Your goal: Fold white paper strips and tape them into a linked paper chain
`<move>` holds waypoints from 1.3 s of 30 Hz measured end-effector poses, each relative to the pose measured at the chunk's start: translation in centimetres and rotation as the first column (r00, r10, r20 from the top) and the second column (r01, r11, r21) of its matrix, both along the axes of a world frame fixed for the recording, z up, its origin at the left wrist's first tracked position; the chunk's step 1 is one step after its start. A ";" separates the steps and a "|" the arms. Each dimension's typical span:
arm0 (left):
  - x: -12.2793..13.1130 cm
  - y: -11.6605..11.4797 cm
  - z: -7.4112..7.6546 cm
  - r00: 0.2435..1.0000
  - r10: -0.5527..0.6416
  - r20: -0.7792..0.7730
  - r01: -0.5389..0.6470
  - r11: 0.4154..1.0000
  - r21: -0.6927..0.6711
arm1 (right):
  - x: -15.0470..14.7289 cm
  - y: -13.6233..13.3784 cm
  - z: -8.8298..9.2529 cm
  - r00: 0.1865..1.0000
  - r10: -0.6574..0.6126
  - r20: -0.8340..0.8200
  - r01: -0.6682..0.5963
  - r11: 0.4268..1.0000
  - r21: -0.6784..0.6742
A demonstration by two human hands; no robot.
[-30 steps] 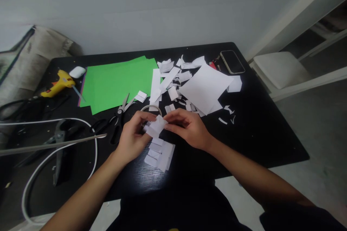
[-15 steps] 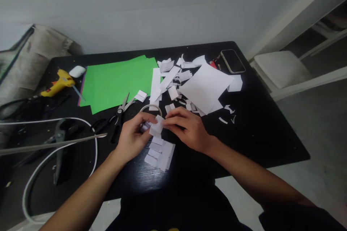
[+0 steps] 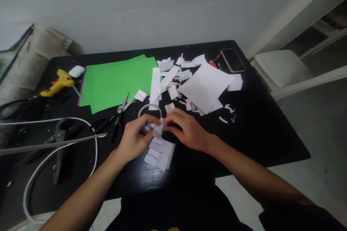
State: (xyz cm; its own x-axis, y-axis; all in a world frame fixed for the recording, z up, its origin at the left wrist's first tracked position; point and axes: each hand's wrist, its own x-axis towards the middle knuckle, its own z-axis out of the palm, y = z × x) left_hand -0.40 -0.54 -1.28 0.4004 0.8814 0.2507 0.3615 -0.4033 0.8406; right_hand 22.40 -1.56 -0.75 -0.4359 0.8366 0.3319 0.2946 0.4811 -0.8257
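Observation:
A small folded piece of white paper [image 3: 158, 129] is held between my two hands above the black table. My left hand [image 3: 135, 135] is closed, pinching its left side with thumb and forefinger. At the right edge of the paper, the fingertips of my right hand [image 3: 185, 130] are pressed together on it. Just beneath, several folded white paper pieces [image 3: 165, 155] lie in an overlapping pile. Behind my left fingers is a pale ring [image 3: 150, 105], probably a tape roll, its lower part hidden. Black-handled scissors [image 3: 118, 124] lie open left of my left hand.
Green sheets [image 3: 121, 83] lie at the back, beside white paper scraps and a large white sheet [image 3: 206, 86]. A yellow glue gun [image 3: 60, 83], a white case [image 3: 77, 71], pliers [image 3: 60, 144] and a white cable [image 3: 29, 184] are at left. A phone [image 3: 233, 60] lies back right.
The small paper piece has tilted and folded more between my fingers. My left fingers have moved slightly right and down, uncovering more of the ring.

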 end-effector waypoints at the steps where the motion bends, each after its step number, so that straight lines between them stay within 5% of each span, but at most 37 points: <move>1: 0.0 0.0 0.0 1.000 0.000 0.002 0.000 1.000 -0.004 | 0.0 0.0 0.1 1.000 0.014 0.005 -0.014 1.000 0.000; 8: 0.4 0.5 0.8 0.986 0.025 0.167 0.003 0.986 -0.169 | -0.1 -0.2 0.6 0.996 0.037 -0.081 -0.037 0.999 -0.005; 14: 1.1 0.6 1.6 0.915 0.084 0.394 0.086 0.915 -0.395 | -0.7 -0.1 0.2 0.913 -0.081 -0.400 -0.078 0.927 -0.367; 18: 1.1 0.8 1.4 0.915 0.093 0.394 0.109 0.881 -0.461 | -1.2 -0.1 -0.2 0.880 -0.177 -0.441 -0.074 0.866 -0.495; 24: 1.1 0.9 0.9 0.930 0.097 0.354 0.087 0.879 -0.469 | -0.9 -0.6 0.0 0.936 -0.169 -0.308 0.062 0.942 -0.328; 28: 1.2 0.8 0.7 0.924 0.097 0.370 0.088 0.887 -0.454 | -0.4 -0.6 0.1 0.985 -0.039 -0.169 0.025 0.996 -0.089; 33: 1.2 0.7 0.7 0.926 0.108 0.362 0.077 0.884 -0.462 | -0.4 -0.5 -0.3 0.998 0.014 -0.066 -0.008 0.996 0.088; 36: 1.3 0.6 0.8 0.934 0.097 0.343 0.075 0.888 -0.453 | -0.8 -0.7 -0.5 0.990 -0.101 -0.099 0.111 0.989 0.096; 39: 1.4 0.5 1.0 0.937 0.091 0.337 0.077 0.888 -0.453 | -1.0 -0.7 -0.5 0.950 -0.257 -0.175 0.246 0.966 -0.082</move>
State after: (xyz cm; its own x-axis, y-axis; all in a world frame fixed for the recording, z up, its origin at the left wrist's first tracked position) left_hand 0.97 -0.03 -0.33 0.3577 0.9321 -0.0571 0.0215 0.0529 0.9984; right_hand 21.38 -2.29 -1.28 -0.1452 0.9315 0.3334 0.2411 0.3601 -0.9012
